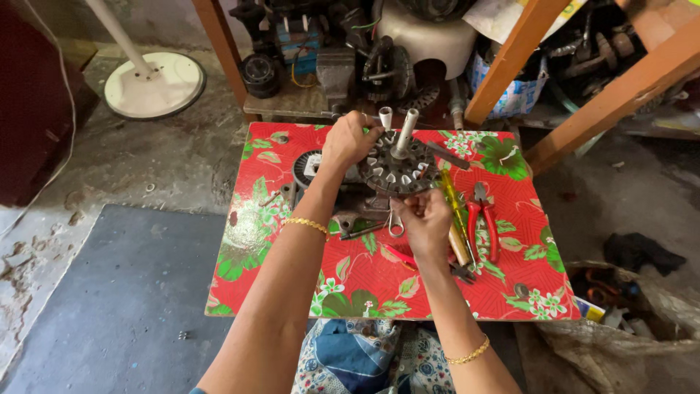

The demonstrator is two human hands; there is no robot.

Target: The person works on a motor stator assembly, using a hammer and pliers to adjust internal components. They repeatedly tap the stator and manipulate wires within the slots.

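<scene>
The motor core sits at 12 o'clock on the red flowered table. It is a round, dark metal disc ringed with slots, and 1 pale shaft stands up from its middle. It looks heavy and rigid, with thin wire likely easy to damage, so the outer rim seems the safest hold. The left hand is closed over the rim at 9 o'clock. The right hand pinches something small at 6 o'clock. Red pliers lie at 3 o'clock.

Round dark slotted motor stator, white upright shaft, flat on the floral red table
</scene>
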